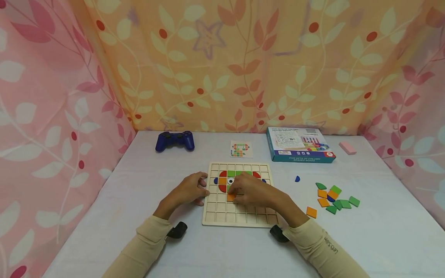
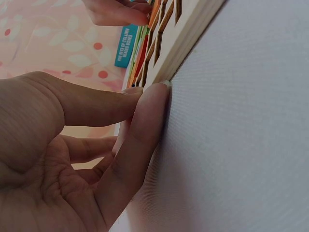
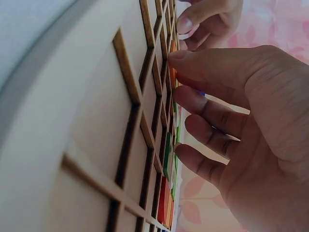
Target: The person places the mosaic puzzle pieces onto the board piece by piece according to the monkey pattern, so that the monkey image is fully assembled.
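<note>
A pale wooden grid board [image 1: 217, 216] lies on the table, partly filled with red, green, orange and blue tiles. My left hand [image 1: 189, 188] is at its left edge; in the left wrist view, thumb and fingertip pinch the board's rim [image 2: 169, 63]. Over the middle of the board, my right hand [image 1: 255, 190] holds an orange square tile [image 1: 231, 197] at a cell below the coloured pattern. Its thumb and bent fingers hide part of the pattern. In the right wrist view, the thumb of the right hand [image 3: 256, 116] touches the orange tile's edge.
Loose tiles [image 1: 345, 204] in green, orange and blue lie right of the board, with a blue half-round piece [image 1: 297, 178] apart. Behind stand a pattern card [image 1: 241, 149], a boxed set [image 1: 300, 144], a pink block [image 1: 347, 148] and a blue game controller [image 1: 175, 141].
</note>
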### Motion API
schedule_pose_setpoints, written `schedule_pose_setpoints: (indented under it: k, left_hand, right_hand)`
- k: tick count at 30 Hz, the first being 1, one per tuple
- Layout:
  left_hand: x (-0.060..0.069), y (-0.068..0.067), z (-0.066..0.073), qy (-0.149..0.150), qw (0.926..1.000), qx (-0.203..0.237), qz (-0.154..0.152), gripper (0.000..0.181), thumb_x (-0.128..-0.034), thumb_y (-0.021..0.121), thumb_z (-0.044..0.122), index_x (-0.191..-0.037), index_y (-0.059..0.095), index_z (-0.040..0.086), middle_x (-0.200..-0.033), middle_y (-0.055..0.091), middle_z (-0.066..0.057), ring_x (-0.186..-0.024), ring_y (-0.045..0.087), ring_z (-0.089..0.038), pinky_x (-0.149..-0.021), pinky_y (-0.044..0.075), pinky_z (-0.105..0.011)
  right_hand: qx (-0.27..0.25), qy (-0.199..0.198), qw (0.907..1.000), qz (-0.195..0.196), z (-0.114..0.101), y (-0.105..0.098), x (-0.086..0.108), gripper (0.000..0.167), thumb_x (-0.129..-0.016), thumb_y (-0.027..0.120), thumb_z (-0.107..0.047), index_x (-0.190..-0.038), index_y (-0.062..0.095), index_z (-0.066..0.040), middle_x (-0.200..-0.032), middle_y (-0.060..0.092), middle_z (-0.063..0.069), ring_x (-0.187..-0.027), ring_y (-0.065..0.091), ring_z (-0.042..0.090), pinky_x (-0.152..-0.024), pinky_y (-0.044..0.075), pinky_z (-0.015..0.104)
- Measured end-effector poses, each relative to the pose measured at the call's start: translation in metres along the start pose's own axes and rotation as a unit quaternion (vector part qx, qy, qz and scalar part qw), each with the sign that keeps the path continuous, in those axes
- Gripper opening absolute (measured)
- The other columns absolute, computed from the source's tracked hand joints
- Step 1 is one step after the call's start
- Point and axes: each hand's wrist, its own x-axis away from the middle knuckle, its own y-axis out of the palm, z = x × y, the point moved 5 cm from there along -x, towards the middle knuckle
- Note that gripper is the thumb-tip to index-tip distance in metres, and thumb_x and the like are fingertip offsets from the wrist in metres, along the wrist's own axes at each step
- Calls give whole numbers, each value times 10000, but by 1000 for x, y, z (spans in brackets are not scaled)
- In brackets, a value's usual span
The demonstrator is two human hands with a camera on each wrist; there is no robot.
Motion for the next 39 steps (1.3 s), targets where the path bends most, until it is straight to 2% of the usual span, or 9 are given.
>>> schedule_pose_setpoints:
  k: [4, 10, 15, 21, 29, 36, 39]
  left_hand:
    - [0, 0, 0, -4, 10000, 8, -3, 663, -946, 739, -10, -1547, 461, 16, -1218, 554, -127, -912, 610, -220, -662, 668, -318]
    - [0, 0, -1, -18, 10000, -6, 17, 667, -947, 740, -6, -1550, 457, 13, -1225, 557, -133, -897, 616, -221, -658, 668, -320]
    - [1, 0, -1, 2, 10000, -29, 38, 667, -945, 741, -3, -1549, 459, 14, -1224, 560, -135, -898, 619, -223, -657, 668, -320]
    - [0, 0, -1, 20, 10000, -35, 35, 672, -944, 744, -6, -1551, 458, 13, -1224, 561, -134, -908, 619, -225, -658, 669, -320]
    - [-3, 0, -2, -14, 10000, -81, 17, 673, -946, 747, -1, -1554, 457, 19, -1226, 563, -131, -902, 621, -219, -661, 667, -315]
    - [-1, 0, -1, -24, 10000, -95, 15, 676, -945, 748, 2, -1554, 456, 16, -1228, 563, -133, -913, 620, -223, -664, 668, -315]
    - [-1, 0, -1, -2, 10000, -95, 14, 673, -946, 747, 2, -1553, 456, 14, -1226, 563, -132, -913, 619, -222, -664, 667, -315]
  right_hand:
    - [-137, -5, 9999, -64, 1, -1, 1, 209, -964, 764, -189, -1154, 822, -123, -1136, 769, -27, -1147, 581, 187, -1067, 524, 419]
    - [-727, 311, 9968, -146, 11, -3, 10, 233, -966, 772, -224, -1184, 810, -150, -1135, 741, -66, -1144, 580, 160, -1054, 542, 428]
    - [-730, 600, 9955, -3, 26, -10, 25, 257, -946, 800, -242, -1194, 809, -177, -1129, 724, -78, -1133, 567, 157, -1046, 552, 429]
    - [-719, 1029, 9919, 217, 47, -23, 54, 264, -942, 791, -229, -1202, 805, -186, -1160, 722, -53, -1142, 548, 204, -1007, 554, 431]
    - [-755, 1842, 9789, 464, 83, -41, 100, 319, -934, 794, -260, -1238, 783, -165, -1079, 688, -44, -1058, 569, 198, -888, 564, 369]
    - [-724, 2198, 9713, 555, 114, -56, 134, 398, -917, 826, -284, -1271, 758, -113, -1106, 704, 0, -1068, 580, 233, -902, 580, 416]
    - [-722, 2404, 9667, 504, 128, -62, 146, 431, -911, 836, -305, -1287, 746, -114, -1112, 703, 7, -1071, 584, 237, -864, 574, 358]
